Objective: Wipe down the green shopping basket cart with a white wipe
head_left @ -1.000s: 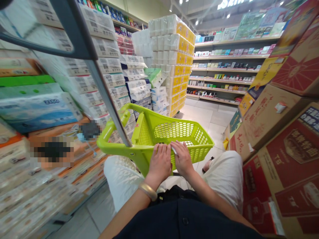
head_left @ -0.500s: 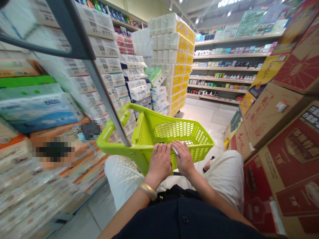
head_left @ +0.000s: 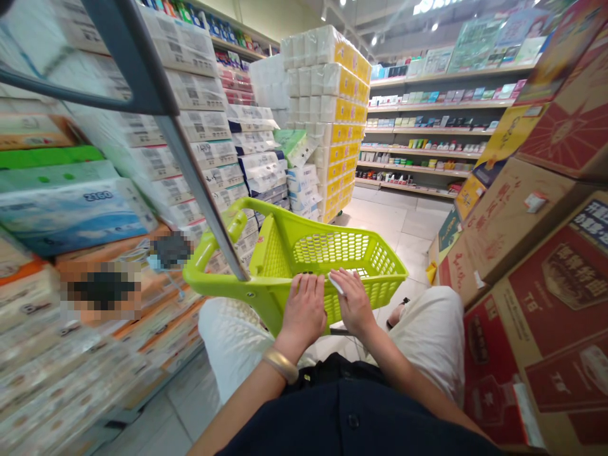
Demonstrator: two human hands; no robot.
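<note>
A lime-green plastic shopping cart [head_left: 270, 288] with a perforated basket stands sideways in front of my knees. My left hand [head_left: 306, 309], with a gold bangle at the wrist, is bent over the basket's near rim, fingertips on top and gripping it. Just to the right, my right hand [head_left: 354, 301] presses a thin folded white wipe [head_left: 336, 282] against the same rim. Most of the wipe is hidden under its fingers. A metal pole [head_left: 202, 196] rises from the cart's left part to a dark grey handle [head_left: 137, 69].
Stacked tissue packs [head_left: 76, 209] crowd the left side, and wrapped paper rolls [head_left: 327, 120] stand behind the cart. Red and brown cartons [head_left: 522, 215] are piled close on my right. Shelves of small boxes and bottles [head_left: 427, 126] line the back. Pale floor tiles [head_left: 394, 221] lie beyond the cart.
My right hand has slid slightly to the right along the rim, and a little more of the white wipe shows. My left hand and the cart are practically where they were.
</note>
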